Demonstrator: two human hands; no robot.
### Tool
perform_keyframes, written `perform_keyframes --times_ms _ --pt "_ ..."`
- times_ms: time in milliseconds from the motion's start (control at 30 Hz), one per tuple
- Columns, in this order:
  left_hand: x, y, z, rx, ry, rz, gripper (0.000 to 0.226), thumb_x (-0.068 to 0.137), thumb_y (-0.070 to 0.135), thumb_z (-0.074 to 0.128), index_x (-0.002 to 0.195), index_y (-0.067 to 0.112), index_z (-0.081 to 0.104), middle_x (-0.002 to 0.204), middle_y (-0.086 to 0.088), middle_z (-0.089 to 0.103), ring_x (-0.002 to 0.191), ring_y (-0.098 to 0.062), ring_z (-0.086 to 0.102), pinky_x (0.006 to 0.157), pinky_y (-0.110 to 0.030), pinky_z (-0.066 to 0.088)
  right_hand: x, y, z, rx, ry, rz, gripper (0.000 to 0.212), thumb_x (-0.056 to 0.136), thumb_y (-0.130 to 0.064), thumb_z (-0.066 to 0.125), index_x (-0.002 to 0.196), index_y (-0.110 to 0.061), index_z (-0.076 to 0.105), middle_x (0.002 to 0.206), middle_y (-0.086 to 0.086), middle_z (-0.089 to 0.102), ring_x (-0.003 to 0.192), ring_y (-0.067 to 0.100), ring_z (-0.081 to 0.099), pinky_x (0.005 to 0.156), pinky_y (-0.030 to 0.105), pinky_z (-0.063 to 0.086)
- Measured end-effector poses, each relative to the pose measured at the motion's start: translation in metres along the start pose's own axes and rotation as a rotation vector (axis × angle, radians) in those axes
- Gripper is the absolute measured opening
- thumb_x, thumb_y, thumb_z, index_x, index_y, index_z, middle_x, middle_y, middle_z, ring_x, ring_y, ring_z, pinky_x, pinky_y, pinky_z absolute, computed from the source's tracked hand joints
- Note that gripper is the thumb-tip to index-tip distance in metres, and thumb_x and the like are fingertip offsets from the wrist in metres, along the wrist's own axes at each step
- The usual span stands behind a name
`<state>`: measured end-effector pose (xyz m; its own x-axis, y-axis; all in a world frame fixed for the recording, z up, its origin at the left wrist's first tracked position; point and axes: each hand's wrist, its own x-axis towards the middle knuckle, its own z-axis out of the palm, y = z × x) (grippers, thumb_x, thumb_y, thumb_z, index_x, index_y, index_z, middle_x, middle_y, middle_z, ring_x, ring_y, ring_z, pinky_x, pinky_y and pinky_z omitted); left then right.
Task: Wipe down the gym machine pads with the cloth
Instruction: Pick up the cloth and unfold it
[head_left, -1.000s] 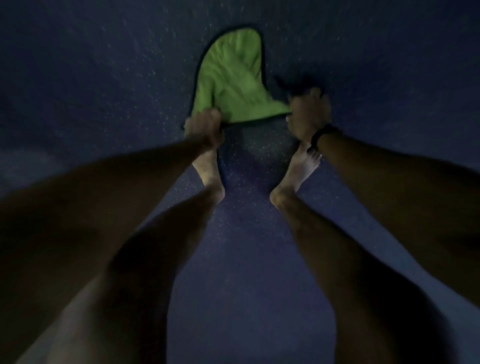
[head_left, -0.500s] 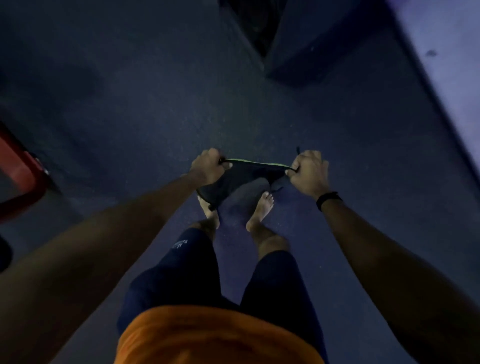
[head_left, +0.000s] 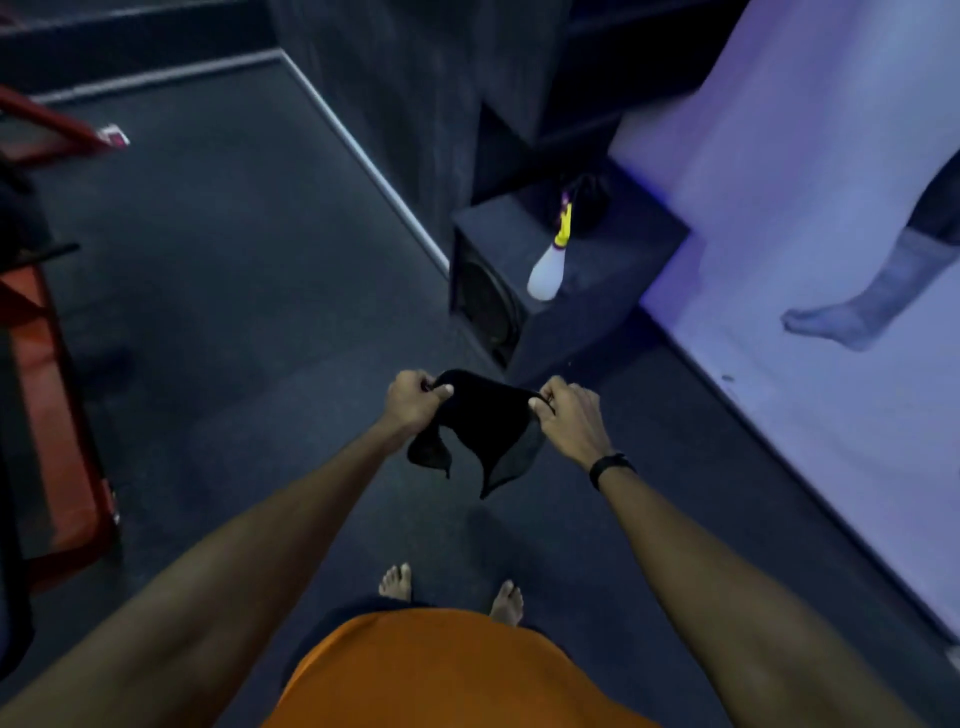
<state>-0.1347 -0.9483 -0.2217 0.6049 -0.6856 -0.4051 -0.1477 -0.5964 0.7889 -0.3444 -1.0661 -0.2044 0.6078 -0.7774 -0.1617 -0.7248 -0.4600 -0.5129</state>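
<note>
A: Which step is this, by your reading?

B: Preparation, I'd say. The person stands on the dark floor (head_left: 218, 270) with the cloth (head_left: 480, 415) held up in front of the body. The left hand (head_left: 415, 402) pinches one top corner and the right hand (head_left: 569, 415) pinches the other, each grip clamped on the fabric between thumb and curled fingers. The cloth sags between them, its two lower corners dangling free, touching nothing.

A: So no wiping yet?

B: None that shows. No pad is under the cloth. It looks dark in this dim light; I can't tell its real colour.

A: Where are the machine pads?

B: I can't pick one out for certain. A red machine frame (head_left: 57, 415) runs along the left edge, well apart from the hands, with dark shapes beside it that may be padding, too murky to call.

A: Anything else useful nearby?

B: A white spray bottle (head_left: 549, 267) with a yellow neck stands on a dark speaker box (head_left: 597, 280) ahead and to the right. A second person's leg (head_left: 862, 306) shows at the far right.

A: And the next move?

B: My guess: fold or bunch the cloth into one hand so it gives a firm wiping face, perhaps fetch the bottle with the other, then turn left toward the frame.
</note>
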Motion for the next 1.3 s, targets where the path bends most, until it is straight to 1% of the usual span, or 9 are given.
perform_keyframes --times_ms 100,200,367,533,633,767,900,1067,1300 --pt "0.012 0.028 -0.046 0.172 -0.114 0.141 0.013 0.084 0.010 0.077 0.079 0.013 0.066 0.073 -0.002 0.060 0.077 -0.020 0.059 0.064 -0.025 0.044 0.016 -0.002 -0.037 0.001 -0.023 -0.077 0.012 0.099 -0.021 0.058 0.094 -0.016 0.048 0.094 0.008 0.061 0.088 0.028 0.055 0.075 0.042 0.043" --pt "0.020 0.055 -0.086 0.659 -0.228 0.238 0.017 0.077 0.016 0.075 0.088 0.025 0.067 0.086 0.002 0.065 0.092 -0.024 0.065 0.070 -0.026 0.045 0.033 -0.004 -0.068 -0.090 -0.091 -0.146 0.010 0.094 -0.011 0.058 0.096 -0.017 0.051 0.102 0.005 0.062 0.096 0.027 0.056 0.073 0.036 0.040" --pt "0.025 0.104 -0.115 0.991 0.019 0.321 0.032 0.080 0.017 0.065 0.112 0.024 0.064 0.122 -0.006 0.061 0.117 -0.030 0.059 0.089 -0.034 0.045 0.061 -0.033 -0.099 -0.338 -0.110 -0.242 0.022 0.092 -0.004 0.054 0.109 -0.017 0.055 0.117 0.009 0.056 0.112 0.031 0.050 0.090 0.043 0.044" --pt "0.029 0.106 -0.124 0.876 0.107 0.316 0.028 0.080 0.010 0.062 0.106 0.019 0.065 0.120 -0.009 0.059 0.114 -0.032 0.058 0.088 -0.037 0.047 0.076 -0.053 -0.117 -0.422 -0.107 -0.243 0.032 0.084 0.005 0.054 0.109 -0.013 0.063 0.121 0.010 0.052 0.114 0.030 0.051 0.080 0.033 0.038" --pt "0.031 0.114 -0.130 0.749 0.078 0.427 0.022 0.073 0.004 0.060 0.088 0.017 0.069 0.105 -0.010 0.065 0.103 -0.030 0.063 0.081 -0.037 0.053 0.086 -0.073 -0.128 -0.364 -0.083 -0.344 0.030 0.076 0.011 0.055 0.093 -0.011 0.065 0.107 0.005 0.054 0.107 0.027 0.056 0.084 0.036 0.047" --pt "0.025 0.144 -0.141 0.584 0.026 0.682 0.031 0.061 -0.009 0.055 0.067 0.016 0.074 0.077 0.001 0.070 0.081 -0.018 0.068 0.073 -0.035 0.055 0.091 -0.107 -0.149 -0.324 -0.029 -0.489 0.032 0.077 0.017 0.055 0.095 -0.007 0.067 0.099 0.001 0.044 0.096 0.014 0.043 0.078 0.019 0.035" --pt "0.008 0.177 -0.136 0.488 -0.024 0.869 0.034 0.060 -0.016 0.052 0.066 0.010 0.073 0.100 -0.010 0.071 0.094 -0.022 0.067 0.081 -0.035 0.054 0.097 -0.144 -0.162 -0.259 0.022 -0.664 0.029 0.082 0.013 0.055 0.092 -0.010 0.070 0.095 0.001 0.045 0.090 0.013 0.045 0.074 0.018 0.039" --pt "-0.002 0.197 -0.127 0.392 -0.095 0.898 0.034 0.059 -0.017 0.053 0.064 0.011 0.072 0.113 -0.003 0.066 0.101 -0.017 0.066 0.085 -0.036 0.057 0.104 -0.166 -0.163 -0.177 0.091 -0.765 0.023 0.083 0.007 0.064 0.094 -0.013 0.069 0.096 0.004 0.051 0.092 0.020 0.054 0.078 0.044 0.051" --pt "-0.010 0.202 -0.128 0.204 -0.084 0.956 0.029 0.053 -0.004 0.047 0.061 0.009 0.072 0.133 -0.004 0.062 0.112 -0.016 0.066 0.094 -0.031 0.054 0.105 -0.163 -0.167 -0.009 0.185 -0.778 0.039 0.079 -0.007 0.077 0.112 -0.015 0.056 0.112 -0.001 0.054 0.104 0.017 0.055 0.092 0.040 0.051"
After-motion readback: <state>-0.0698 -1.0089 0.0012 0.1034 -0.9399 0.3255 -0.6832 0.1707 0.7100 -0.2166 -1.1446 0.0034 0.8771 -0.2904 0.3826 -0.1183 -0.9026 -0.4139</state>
